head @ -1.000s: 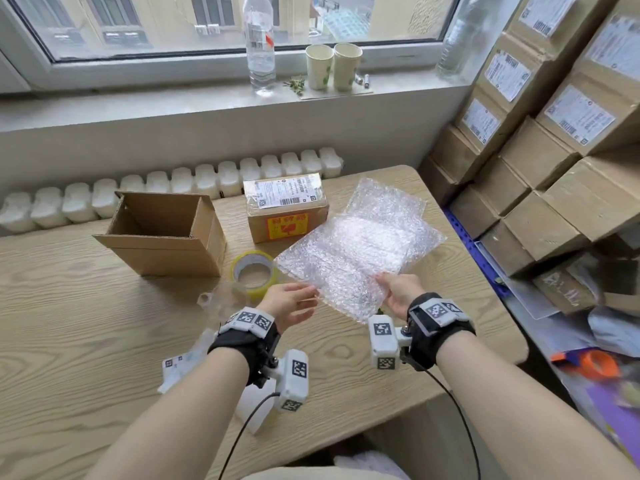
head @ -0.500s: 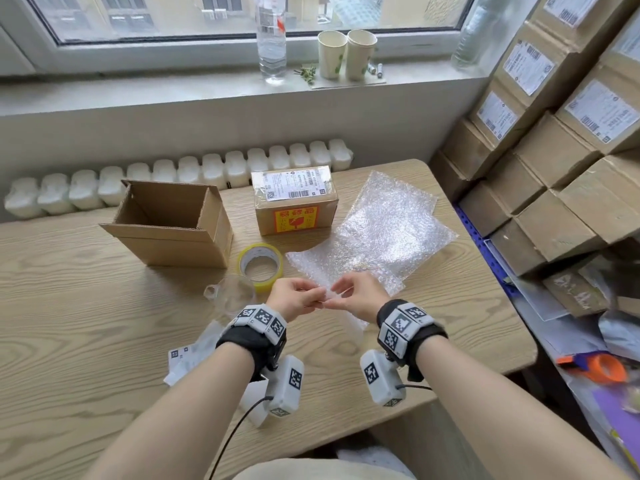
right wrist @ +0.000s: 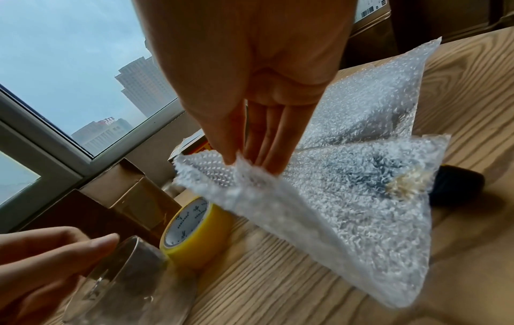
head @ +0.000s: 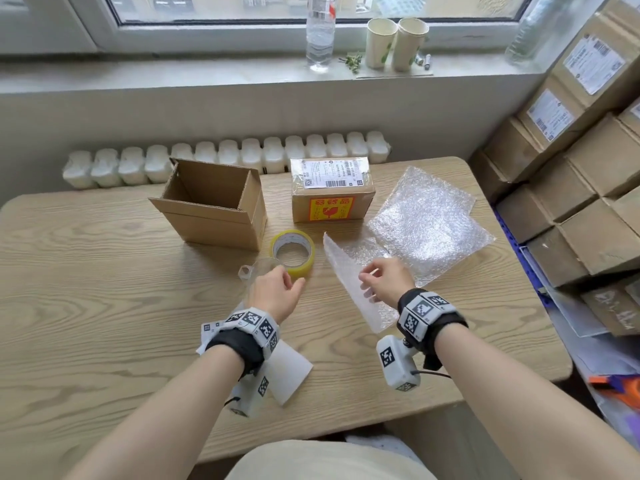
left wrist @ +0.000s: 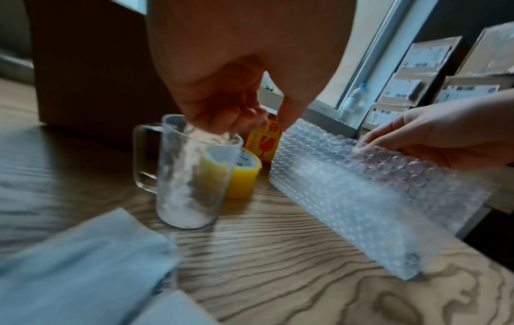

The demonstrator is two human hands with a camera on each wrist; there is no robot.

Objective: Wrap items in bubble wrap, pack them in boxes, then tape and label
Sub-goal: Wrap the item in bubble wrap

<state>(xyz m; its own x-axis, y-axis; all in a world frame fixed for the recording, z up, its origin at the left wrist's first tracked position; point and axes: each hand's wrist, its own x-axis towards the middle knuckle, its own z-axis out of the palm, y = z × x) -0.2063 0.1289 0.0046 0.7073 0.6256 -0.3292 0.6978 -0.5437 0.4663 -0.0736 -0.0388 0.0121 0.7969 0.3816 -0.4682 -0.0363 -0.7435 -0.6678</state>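
Pinching a bubble wrap sheet [head: 349,271] by its edge, right hand [head: 388,280] lifts it off the table [head: 104,289].
Left hand [head: 277,292], fingers loosely curled, hovers over glass mug [left wrist: 189,176]; tape roll [head: 292,251] just behind mug; bare wood nearer the table's front edge.

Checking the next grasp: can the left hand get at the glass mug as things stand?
Probably yes. The left hand hangs right over the glass mug's open rim, holding nothing. The tape roll stands behind the mug, and the right hand keeps the bubble wrap sheet off to the side.
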